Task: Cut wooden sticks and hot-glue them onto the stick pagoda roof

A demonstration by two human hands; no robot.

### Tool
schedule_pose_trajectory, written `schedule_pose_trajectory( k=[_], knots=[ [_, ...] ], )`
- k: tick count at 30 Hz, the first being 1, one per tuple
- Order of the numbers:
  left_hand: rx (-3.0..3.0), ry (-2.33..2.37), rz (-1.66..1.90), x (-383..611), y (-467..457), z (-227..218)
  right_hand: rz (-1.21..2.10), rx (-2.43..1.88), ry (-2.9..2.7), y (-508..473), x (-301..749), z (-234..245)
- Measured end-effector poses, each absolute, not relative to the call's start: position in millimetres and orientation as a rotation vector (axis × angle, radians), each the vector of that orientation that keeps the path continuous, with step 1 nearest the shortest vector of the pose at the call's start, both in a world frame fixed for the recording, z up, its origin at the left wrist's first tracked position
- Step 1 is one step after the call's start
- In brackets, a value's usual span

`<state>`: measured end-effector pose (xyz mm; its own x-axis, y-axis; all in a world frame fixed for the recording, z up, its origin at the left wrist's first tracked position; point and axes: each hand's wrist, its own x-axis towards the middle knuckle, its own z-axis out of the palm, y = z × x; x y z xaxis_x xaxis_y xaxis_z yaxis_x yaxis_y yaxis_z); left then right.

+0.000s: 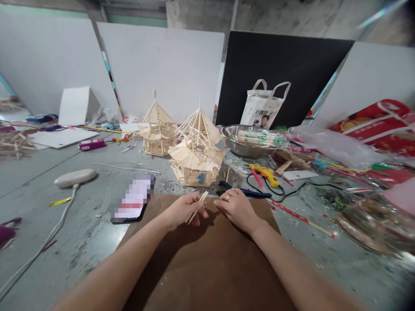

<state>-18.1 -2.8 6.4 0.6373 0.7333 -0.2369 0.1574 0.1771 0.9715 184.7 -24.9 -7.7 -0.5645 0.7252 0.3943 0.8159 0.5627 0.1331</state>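
My left hand (185, 209) is closed around a few thin wooden sticks (197, 206) that slant up to the right, over a brown cardboard sheet (207, 259). My right hand (236, 209), with a ring on one finger, rests curled on the cardboard's far edge, its fingertips close to the sticks' upper ends; what it holds, if anything, is hidden. Just beyond the hands stands a pavilion model (196, 151) built of sticks, with a second, similar model (157, 128) behind it to the left. Blue-handled pliers (246, 191) lie right past my right hand.
A phone (132, 199) lies left of the cardboard. A yellow glue gun (266, 173) with black cable, a metal bowl (249, 147) of sticks, a white bag (264, 106), plastic wrappers and red packaging crowd the right. A white oval device (75, 177) with cord lies left.
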Motion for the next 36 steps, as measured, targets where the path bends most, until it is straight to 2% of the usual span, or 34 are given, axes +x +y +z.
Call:
schedule_pose_trajectory(
  k=[8,16,22,30,36],
  knots=[
    [1.119,0.758,0.645,-12.8,-6.3,2.9,-0.169,-1.268,-2.352,-25.8,178.8,-9.3],
    [1.216,0.745,0.579,-3.7,-13.8,-2.3,0.712,-1.263,-1.820,-33.7,162.1,-2.8],
    [1.248,0.757,0.544,-0.8,-15.6,-8.4,1.075,-1.211,-1.613,-37.5,153.2,0.8],
    [1.310,0.771,0.532,-1.0,-15.7,-7.4,1.156,-1.197,-1.525,-39.0,151.8,-0.3],
    [1.284,0.683,0.491,-2.0,-17.6,-4.2,1.031,-1.235,-1.497,-36.8,154.1,-3.1]
  ],
)
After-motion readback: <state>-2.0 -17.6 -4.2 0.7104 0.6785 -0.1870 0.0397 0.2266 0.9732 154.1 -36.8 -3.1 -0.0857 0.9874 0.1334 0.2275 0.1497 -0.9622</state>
